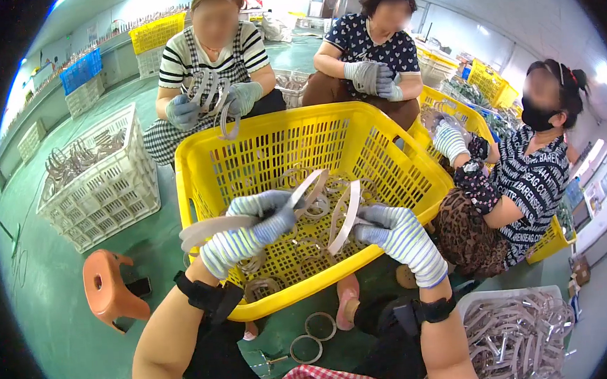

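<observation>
Both my hands wear pale gloves with blue-green stripes, over the yellow basket [276, 306]. The fingers of my left hand [254, 227] are closed on a pale flat band ring [310, 191]. Another such ring [212, 228] hangs by that hand's back and wrist; whether it is looped around the wrist I cannot tell. My right hand [398, 238] pinches a thin, shiny ring [347, 216], standing on edge. Loose rings [307, 252] lie on the basket's floor, partly hidden by my hands.
Facing me, two gloved co-workers [215, 52] [368, 50] hold rings; a third [531, 168] reaches into another yellow basket [476, 120]. A white crate [109, 201] and orange stool [108, 288] stand left. A filled bin [517, 333] is right; rings [306, 349] lie by my feet.
</observation>
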A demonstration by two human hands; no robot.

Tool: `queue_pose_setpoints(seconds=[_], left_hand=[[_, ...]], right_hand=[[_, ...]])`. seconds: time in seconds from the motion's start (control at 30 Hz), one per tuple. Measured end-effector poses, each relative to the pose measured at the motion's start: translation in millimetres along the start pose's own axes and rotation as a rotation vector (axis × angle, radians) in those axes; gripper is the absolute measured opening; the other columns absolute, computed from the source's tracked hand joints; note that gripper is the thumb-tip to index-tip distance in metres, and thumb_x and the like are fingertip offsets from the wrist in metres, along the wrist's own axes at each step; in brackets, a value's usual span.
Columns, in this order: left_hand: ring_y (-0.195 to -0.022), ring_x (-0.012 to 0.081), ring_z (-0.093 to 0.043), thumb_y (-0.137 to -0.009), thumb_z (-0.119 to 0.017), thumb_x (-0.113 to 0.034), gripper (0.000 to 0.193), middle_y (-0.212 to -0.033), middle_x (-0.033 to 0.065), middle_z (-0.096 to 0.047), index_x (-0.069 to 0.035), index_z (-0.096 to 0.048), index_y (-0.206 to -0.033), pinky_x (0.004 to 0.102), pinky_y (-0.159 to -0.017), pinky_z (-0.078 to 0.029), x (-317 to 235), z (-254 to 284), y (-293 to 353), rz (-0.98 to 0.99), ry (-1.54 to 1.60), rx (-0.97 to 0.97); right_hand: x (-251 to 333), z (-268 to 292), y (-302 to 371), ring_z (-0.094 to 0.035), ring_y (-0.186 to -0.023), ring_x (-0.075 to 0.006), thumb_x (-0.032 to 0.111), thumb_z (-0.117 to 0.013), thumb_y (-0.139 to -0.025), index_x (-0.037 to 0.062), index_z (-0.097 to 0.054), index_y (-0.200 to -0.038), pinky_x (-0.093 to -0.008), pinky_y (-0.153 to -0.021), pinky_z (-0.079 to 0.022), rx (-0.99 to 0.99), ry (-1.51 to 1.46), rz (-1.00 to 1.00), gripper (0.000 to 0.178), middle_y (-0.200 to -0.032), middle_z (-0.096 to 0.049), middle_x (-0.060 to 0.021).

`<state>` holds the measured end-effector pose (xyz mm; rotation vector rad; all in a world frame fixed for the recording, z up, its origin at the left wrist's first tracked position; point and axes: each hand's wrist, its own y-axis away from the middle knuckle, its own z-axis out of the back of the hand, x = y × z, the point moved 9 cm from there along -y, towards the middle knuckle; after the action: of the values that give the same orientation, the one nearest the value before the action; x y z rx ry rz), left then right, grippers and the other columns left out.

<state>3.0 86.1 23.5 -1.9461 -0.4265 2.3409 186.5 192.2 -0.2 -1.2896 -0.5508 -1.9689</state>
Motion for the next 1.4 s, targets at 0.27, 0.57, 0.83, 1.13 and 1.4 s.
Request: queue_pose_setpoints(seconds=[0.27, 0.57, 0.83, 1.13, 1.4], left_hand=[[-0.073, 0.0036, -0.049, -0.079, -0.072, -0.012, 0.023, -0.084, -0.0047, -0.057, -0.009, -0.059, -0.098, 0.0208, -0.063, -0.042, 5.4, -3.9, -6.0, -0.012, -0.040, 0.065], [-0.062, 0.0027, -0.047, -0.080, -0.072, -0.015, 0.027, -0.077, -0.0050, -0.059, -0.009, -0.060, -0.104, 0.0198, -0.056, -0.042, -10.7, 7.3, -6.0, -0.154, -0.376, -0.146], [-0.091, 0.0133, -0.056, -0.086, -0.060, -0.009, 0.041, -0.112, 0.0089, -0.061, -0.003, -0.053, -0.126, 0.0259, -0.078, -0.047, -21.6, -29.2, 1.6, -0.196, -0.094, -0.070], [-0.097, 0.0127, -0.054, -0.089, -0.055, -0.009, 0.036, -0.108, 0.0061, -0.061, -0.004, -0.052, -0.125, 0.0274, -0.085, -0.044, 1.6, 15.2, 0.2, -0.072, 0.003, -0.352], [-0.094, 0.0174, -0.059, -0.088, -0.059, -0.008, 0.028, -0.106, 0.0103, -0.063, 0.000, -0.059, -0.115, 0.0285, -0.082, -0.047, -8.2, -0.2, -2.5, -0.155, -0.080, -0.237]], right_hand=[[-4.4, 23.5, 2.7, -0.058, -0.082, -0.0074, 0.012, -0.070, -0.082, -0.0017, -0.063, -0.112, -0.0226, -0.074, -0.048, -0.105, -0.184, -0.002, 0.033, -0.098, -0.068, -0.0044], [11.6, 29.1, 3.9, -0.061, -0.086, -0.0095, 0.012, -0.069, -0.083, -0.0032, -0.063, -0.110, -0.0225, -0.077, -0.049, -0.290, -0.226, 0.093, 0.032, -0.096, -0.068, -0.0070], [4.0, 15.3, -5.4, -0.062, -0.078, -0.0103, 0.015, -0.065, -0.086, -0.0033, -0.063, -0.106, -0.0232, -0.071, -0.049, -0.425, -0.105, 0.224, 0.027, -0.090, -0.067, -0.0081], [-5.6, -6.3, -2.7, -0.038, -0.042, -0.0065, 0.044, -0.059, -0.088, 0.0059, -0.061, -0.085, -0.0209, -0.041, -0.028, -0.186, -0.436, -0.159, 0.038, -0.053, -0.045, 0.0021], [-9.4, -35.9, -2.7, -0.034, -0.040, -0.0055, 0.038, -0.058, -0.091, 0.0047, -0.063, -0.097, -0.0200, -0.039, -0.025, 0.085, -0.925, -0.203, 0.034, -0.054, -0.043, 0.0044]])
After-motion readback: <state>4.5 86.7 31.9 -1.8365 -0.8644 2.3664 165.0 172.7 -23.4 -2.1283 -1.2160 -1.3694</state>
